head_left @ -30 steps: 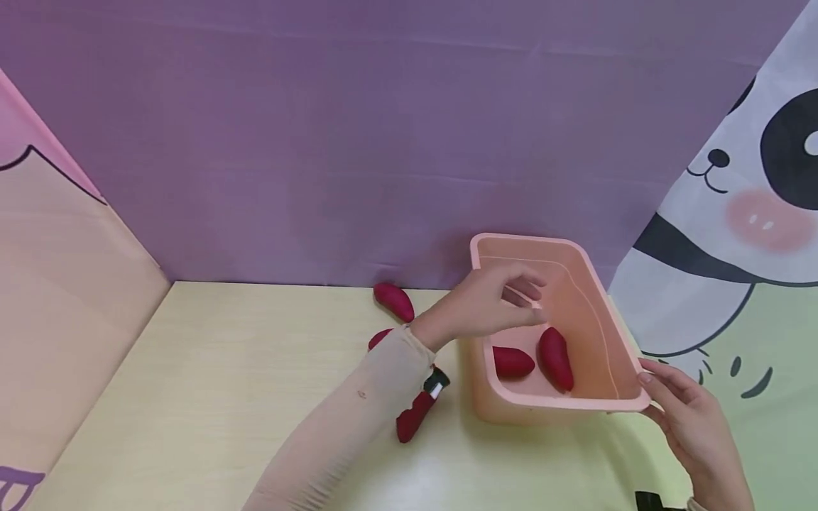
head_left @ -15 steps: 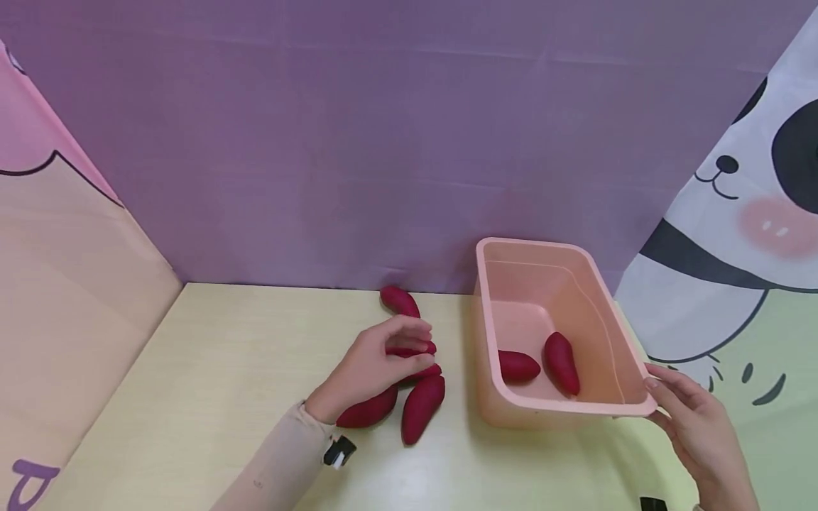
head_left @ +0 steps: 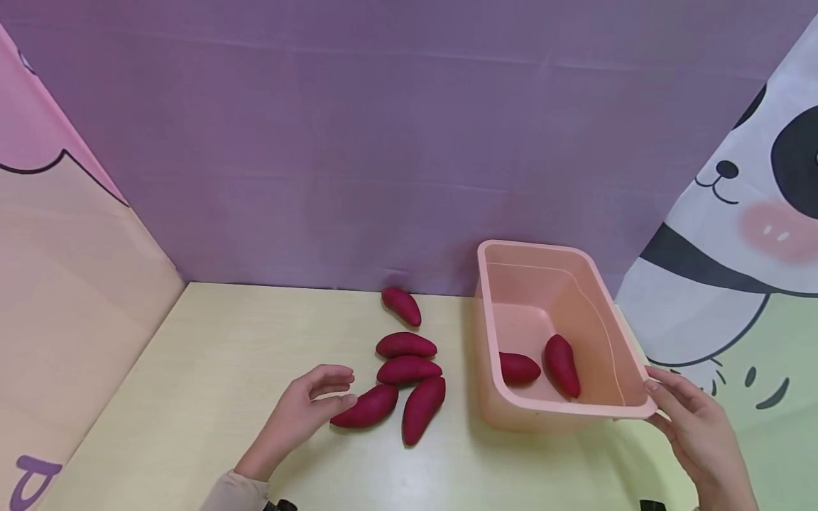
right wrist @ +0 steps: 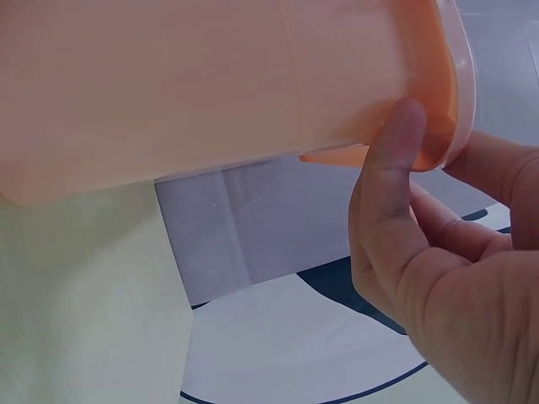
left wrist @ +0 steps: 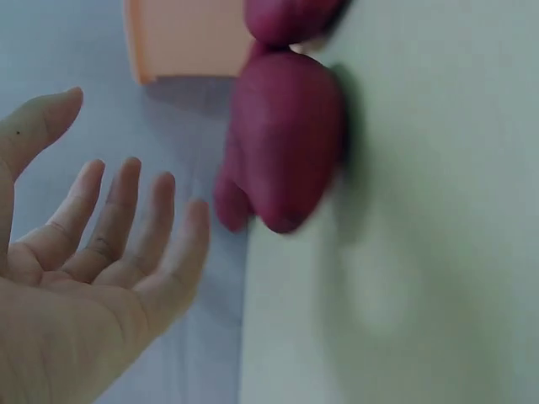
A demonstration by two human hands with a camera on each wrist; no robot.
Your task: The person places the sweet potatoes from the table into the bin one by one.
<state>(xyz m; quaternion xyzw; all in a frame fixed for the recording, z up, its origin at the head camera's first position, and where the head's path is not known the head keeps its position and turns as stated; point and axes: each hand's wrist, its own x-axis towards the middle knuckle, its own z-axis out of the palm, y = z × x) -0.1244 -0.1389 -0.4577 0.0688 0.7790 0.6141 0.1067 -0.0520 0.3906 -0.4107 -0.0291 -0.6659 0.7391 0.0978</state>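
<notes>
My left hand (head_left: 307, 411) hovers at the near left end of a group of dark red sweet potatoes, its fingers loosely spread and holding nothing. Closest to it lies one sweet potato (head_left: 367, 408); the left wrist view shows a gap between the fingers (left wrist: 160, 219) and the nearest sweet potato (left wrist: 290, 143). Several others lie just beyond, among them a slanted sweet potato (head_left: 423, 411). My right hand (head_left: 699, 433) pinches the near right corner of a pink plastic bin (head_left: 575, 408), thumb on the rim. Inside the bin rest two sweet potatoes, one upright along its length (head_left: 561, 365).
A pale wooden table (head_left: 224, 355) carries everything. A purple backdrop (head_left: 319, 142) rises at its far edge, close behind the bin. On the right hangs a panda-printed cloth (head_left: 709, 262), and on the left a pink and beige panel (head_left: 70, 284).
My left hand has withdrawn from over the bin, passing left across the sweet potatoes to their near left side. The right hand keeps its grip on the bin's corner.
</notes>
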